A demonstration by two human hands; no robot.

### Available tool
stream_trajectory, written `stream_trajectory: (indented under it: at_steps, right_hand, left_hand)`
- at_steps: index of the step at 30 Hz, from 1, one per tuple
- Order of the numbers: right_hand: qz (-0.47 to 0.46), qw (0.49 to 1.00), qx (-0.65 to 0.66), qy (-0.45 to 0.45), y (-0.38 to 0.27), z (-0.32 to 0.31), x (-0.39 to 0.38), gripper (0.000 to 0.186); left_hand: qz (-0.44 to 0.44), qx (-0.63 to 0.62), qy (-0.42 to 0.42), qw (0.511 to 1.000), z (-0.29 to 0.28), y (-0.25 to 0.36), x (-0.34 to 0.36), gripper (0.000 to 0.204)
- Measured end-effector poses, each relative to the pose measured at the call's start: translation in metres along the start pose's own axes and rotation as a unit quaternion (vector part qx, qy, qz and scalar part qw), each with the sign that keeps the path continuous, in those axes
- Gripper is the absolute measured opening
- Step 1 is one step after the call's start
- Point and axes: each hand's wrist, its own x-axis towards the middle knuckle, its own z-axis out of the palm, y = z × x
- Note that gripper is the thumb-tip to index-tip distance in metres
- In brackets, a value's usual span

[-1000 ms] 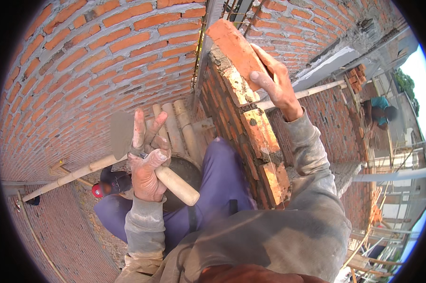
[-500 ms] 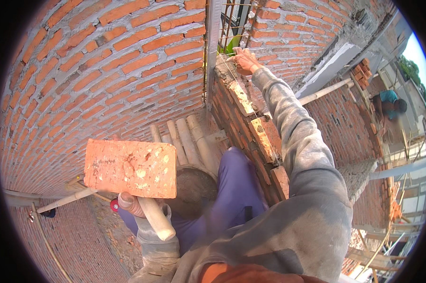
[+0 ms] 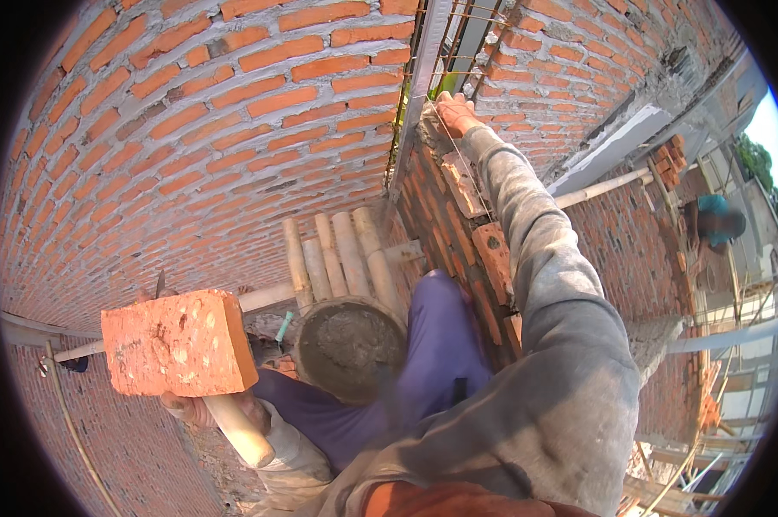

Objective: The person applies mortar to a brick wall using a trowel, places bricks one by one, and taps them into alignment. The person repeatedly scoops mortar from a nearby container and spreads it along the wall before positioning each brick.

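My left hand point(image 3: 190, 410) grips an orange brick point(image 3: 178, 345) from behind and below, together with a trowel whose pale wooden handle point(image 3: 240, 432) sticks out under the brick. A pointed blade tip point(image 3: 160, 283) shows above the brick; the rest is hidden. My right arm reaches to the far end of a low, partly laid brick wall point(image 3: 440, 211). There my right hand point(image 3: 459, 114) has bent fingers at the wall's top, beside a taut string point(image 3: 469, 165); what they hold, if anything, is hidden. Bricks point(image 3: 492, 254) lie along the wall's top under the string.
A round tub of grey mortar point(image 3: 350, 345) stands by my knee, near several bamboo poles point(image 3: 344, 250). A tall brick wall point(image 3: 234, 129) rises at left; a metal upright point(image 3: 423, 77) stands at the corner. Another person point(image 3: 716, 220) is at far right.
The brick and trowel in my left hand have moved left and down, and the brick has turned, uncovering more of the mortar tub. My right hand stays at the wall's end, fingers slightly shifted.
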Motion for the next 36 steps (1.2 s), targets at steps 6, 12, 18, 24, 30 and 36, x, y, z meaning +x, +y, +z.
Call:
stream_trajectory:
  at_steps: [6, 12, 18, 24, 30, 36]
  right_hand:
    - [-0.004, 0.997, 0.071, -0.020, -0.003, 0.001, -0.002, 0.033]
    - [0.062, 0.995, 0.061, 0.044, 0.014, 0.037, 0.025, 0.025]
    - [0.039, 0.988, 0.122, 0.091, 0.043, 0.072, 0.057, 0.018]
    - [-0.003, 0.989, 0.121, 0.084, 0.026, 0.046, 0.057, 0.024]
    - [0.082, 0.984, 0.156, 0.026, 0.011, 0.021, 0.038, 0.043]
    - [-0.017, 0.967, 0.188, 0.170, 0.026, 0.044, 0.042, 0.038]
  left_hand:
    - [0.009, 0.006, 0.001, 1.000, -0.001, 0.005, -0.006, 0.083]
    - [0.007, 0.029, -0.038, 0.999, 0.001, 0.011, -0.009, 0.081]
    - [0.035, 0.017, 0.006, 0.999, 0.007, 0.013, -0.010, 0.080]
    - [0.044, 0.044, 0.018, 0.998, -0.006, 0.017, -0.014, 0.078]
    - [-0.010, 0.027, -0.032, 0.999, -0.026, 0.026, -0.015, 0.094]
    - [0.017, -0.007, -0.015, 1.000, -0.025, 0.025, -0.020, 0.097]
